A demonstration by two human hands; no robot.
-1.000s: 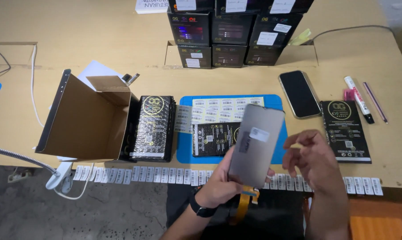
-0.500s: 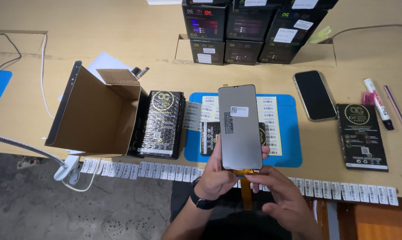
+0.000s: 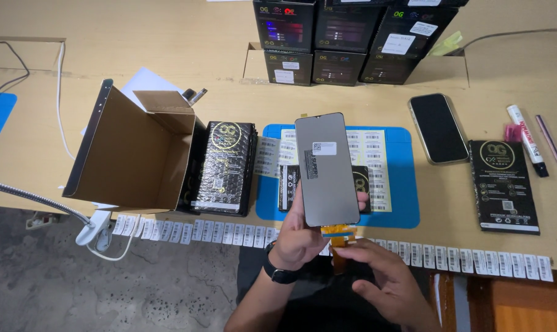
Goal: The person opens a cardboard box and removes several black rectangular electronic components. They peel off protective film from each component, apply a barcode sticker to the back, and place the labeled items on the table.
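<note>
1. The right hand is cut off by the bottom edge at 5 o'clock.
2. The orange flex cable is partly hidden behind the fingers.
3. The black pouch on the blue mat lies mostly behind the grey screen panel.
4. The stacked dark boxes are cropped at 12 o'clock.
</note>
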